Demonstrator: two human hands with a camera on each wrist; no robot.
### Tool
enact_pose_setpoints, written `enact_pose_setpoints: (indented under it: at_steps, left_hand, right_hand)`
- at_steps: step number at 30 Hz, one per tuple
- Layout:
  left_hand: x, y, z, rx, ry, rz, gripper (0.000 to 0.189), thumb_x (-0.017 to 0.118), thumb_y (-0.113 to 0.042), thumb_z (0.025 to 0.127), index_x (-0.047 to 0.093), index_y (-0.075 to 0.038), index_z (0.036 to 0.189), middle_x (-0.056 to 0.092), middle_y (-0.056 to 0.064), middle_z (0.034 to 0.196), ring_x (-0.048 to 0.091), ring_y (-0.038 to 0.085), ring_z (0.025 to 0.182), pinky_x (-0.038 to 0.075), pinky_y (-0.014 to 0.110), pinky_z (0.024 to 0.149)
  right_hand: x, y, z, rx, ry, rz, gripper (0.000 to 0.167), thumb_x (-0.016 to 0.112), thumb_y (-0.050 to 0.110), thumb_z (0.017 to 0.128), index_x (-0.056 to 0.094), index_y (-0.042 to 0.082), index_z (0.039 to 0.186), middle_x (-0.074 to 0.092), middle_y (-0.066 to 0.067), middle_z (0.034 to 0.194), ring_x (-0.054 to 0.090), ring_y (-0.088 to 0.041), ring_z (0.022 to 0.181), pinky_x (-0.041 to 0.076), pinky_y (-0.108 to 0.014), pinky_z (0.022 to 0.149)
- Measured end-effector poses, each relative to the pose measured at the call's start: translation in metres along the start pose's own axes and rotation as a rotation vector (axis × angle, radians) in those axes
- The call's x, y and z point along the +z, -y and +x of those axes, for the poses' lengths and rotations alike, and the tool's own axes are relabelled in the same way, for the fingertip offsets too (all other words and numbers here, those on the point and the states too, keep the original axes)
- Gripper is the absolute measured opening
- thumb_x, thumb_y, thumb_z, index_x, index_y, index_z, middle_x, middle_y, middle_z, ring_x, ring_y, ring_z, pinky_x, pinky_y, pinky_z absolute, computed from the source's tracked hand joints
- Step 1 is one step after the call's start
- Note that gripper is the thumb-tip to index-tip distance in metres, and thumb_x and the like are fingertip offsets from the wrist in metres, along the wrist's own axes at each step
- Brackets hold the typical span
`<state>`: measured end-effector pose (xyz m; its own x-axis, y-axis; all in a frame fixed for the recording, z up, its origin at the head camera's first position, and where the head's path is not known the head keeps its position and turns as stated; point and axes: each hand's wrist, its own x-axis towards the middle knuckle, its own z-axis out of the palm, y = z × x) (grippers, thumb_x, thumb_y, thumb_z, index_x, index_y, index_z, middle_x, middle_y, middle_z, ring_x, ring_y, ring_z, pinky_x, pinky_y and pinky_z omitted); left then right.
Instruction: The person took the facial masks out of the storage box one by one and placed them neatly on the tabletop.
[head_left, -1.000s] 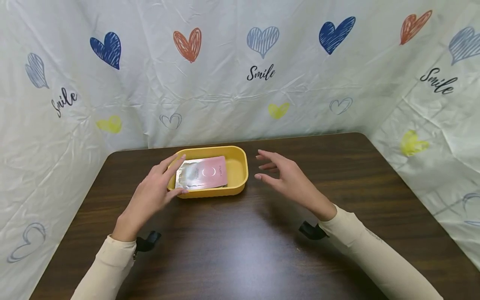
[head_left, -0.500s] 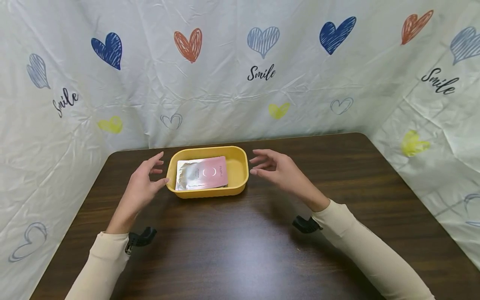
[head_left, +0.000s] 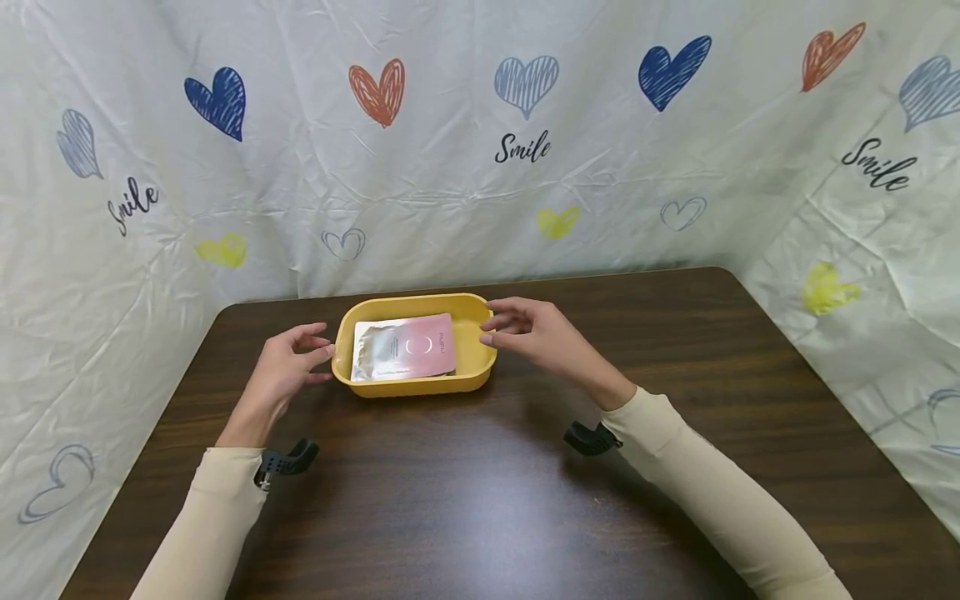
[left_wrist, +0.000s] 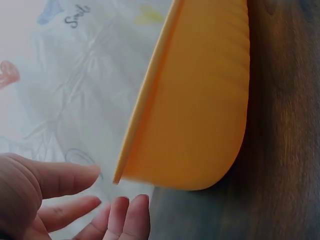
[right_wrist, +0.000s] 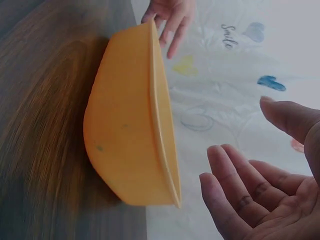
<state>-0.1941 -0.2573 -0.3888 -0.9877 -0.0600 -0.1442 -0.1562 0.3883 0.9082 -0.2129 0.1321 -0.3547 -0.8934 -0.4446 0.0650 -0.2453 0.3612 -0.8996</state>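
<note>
A yellow oval-cornered plastic basin stands on the table with a pink and silver sachet lying flat inside it. My left hand is at the basin's left end, fingers loosely bent. In the left wrist view its thumb and fingertips are just short of the rim, with a small gap. My right hand hovers at the right end and overlaps the rim in the head view. From the right wrist, its fingers appear spread and apart from the basin wall. Both hands hold nothing.
The dark wood-grain table reaches back to a white curtain printed with hearts and "Smile". Black wrist mounts hang under both cream sleeves.
My left hand has drawn back from over the basin to beside its left end and its fingers have come closer together. My right hand has moved left to the basin's right end.
</note>
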Motion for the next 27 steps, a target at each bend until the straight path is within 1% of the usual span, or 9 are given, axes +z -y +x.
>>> enact_pose_setpoints:
  at_steps: [4, 8, 11, 16, 18, 21, 23, 27]
  left_hand:
    - [0.001, 0.001, 0.005, -0.048, -0.008, -0.044, 0.051, 0.062, -0.009, 0.100, 0.047, 0.001, 0.148, 0.056, 0.018, 0.121, 0.065, 0.014, 0.096, 0.061, 0.036, 0.079]
    - [0.002, 0.001, 0.008, -0.071, 0.006, -0.060, 0.048, 0.062, -0.008, 0.100, 0.050, 0.003, 0.145, 0.058, 0.013, 0.115, 0.064, 0.010, 0.091, 0.061, 0.031, 0.076]
    - [0.002, 0.001, 0.011, -0.090, 0.026, -0.073, 0.047, 0.061, -0.008, 0.100, 0.051, 0.004, 0.145, 0.059, 0.013, 0.117, 0.064, 0.009, 0.089, 0.061, 0.029, 0.076]
    - [0.002, 0.004, 0.014, -0.139, 0.057, -0.110, 0.049, 0.061, -0.009, 0.101, 0.049, 0.002, 0.147, 0.056, 0.022, 0.133, 0.064, 0.011, 0.092, 0.060, 0.027, 0.078]
    - [0.001, 0.004, 0.015, -0.155, 0.070, -0.128, 0.050, 0.061, -0.010, 0.101, 0.048, 0.001, 0.149, 0.054, 0.022, 0.137, 0.064, 0.014, 0.095, 0.060, 0.027, 0.080]
    - [-0.001, 0.006, 0.016, -0.174, 0.083, -0.150, 0.052, 0.062, -0.011, 0.101, 0.046, -0.001, 0.150, 0.055, 0.020, 0.136, 0.063, 0.016, 0.097, 0.060, 0.027, 0.080]
    - [-0.001, 0.006, 0.017, -0.177, 0.089, -0.161, 0.052, 0.061, -0.012, 0.101, 0.046, -0.001, 0.150, 0.055, 0.019, 0.135, 0.063, 0.017, 0.099, 0.060, 0.027, 0.080]
    - [-0.001, 0.007, 0.017, -0.173, 0.096, -0.177, 0.051, 0.061, -0.011, 0.102, 0.046, -0.001, 0.150, 0.056, 0.017, 0.130, 0.063, 0.017, 0.098, 0.059, 0.027, 0.080]
  right_hand:
    - [0.004, 0.002, 0.008, 0.024, 0.023, 0.032, 0.056, 0.078, 0.038, 0.089, 0.060, 0.017, 0.139, 0.074, 0.001, 0.115, 0.068, -0.016, 0.109, 0.052, -0.042, 0.098]
    - [0.008, 0.004, 0.015, 0.044, 0.047, 0.094, 0.056, 0.077, 0.033, 0.090, 0.059, 0.015, 0.140, 0.073, -0.002, 0.119, 0.068, -0.019, 0.110, 0.054, -0.041, 0.098]
    - [0.011, 0.004, 0.021, 0.065, 0.070, 0.149, 0.057, 0.077, 0.031, 0.091, 0.058, 0.014, 0.141, 0.071, -0.005, 0.124, 0.068, -0.023, 0.113, 0.055, -0.043, 0.096]
    - [0.016, 0.003, 0.032, 0.093, 0.102, 0.224, 0.058, 0.078, 0.029, 0.090, 0.057, 0.013, 0.142, 0.067, -0.011, 0.131, 0.067, -0.024, 0.116, 0.054, -0.042, 0.098]
    - [0.019, 0.003, 0.037, 0.098, 0.108, 0.249, 0.058, 0.078, 0.027, 0.090, 0.057, 0.012, 0.142, 0.066, -0.015, 0.133, 0.066, -0.026, 0.118, 0.054, -0.041, 0.099]
    - [0.023, 0.004, 0.044, 0.101, 0.111, 0.267, 0.055, 0.076, 0.022, 0.092, 0.057, 0.010, 0.141, 0.065, -0.017, 0.134, 0.065, -0.028, 0.120, 0.053, -0.042, 0.101]
    - [0.026, 0.004, 0.049, 0.106, 0.112, 0.262, 0.054, 0.076, 0.022, 0.092, 0.057, 0.010, 0.141, 0.064, -0.017, 0.135, 0.064, -0.026, 0.120, 0.053, -0.041, 0.101]
    - [0.032, 0.006, 0.057, 0.132, 0.103, 0.241, 0.053, 0.076, 0.025, 0.092, 0.059, 0.010, 0.140, 0.065, -0.012, 0.134, 0.063, -0.022, 0.120, 0.051, -0.042, 0.103]
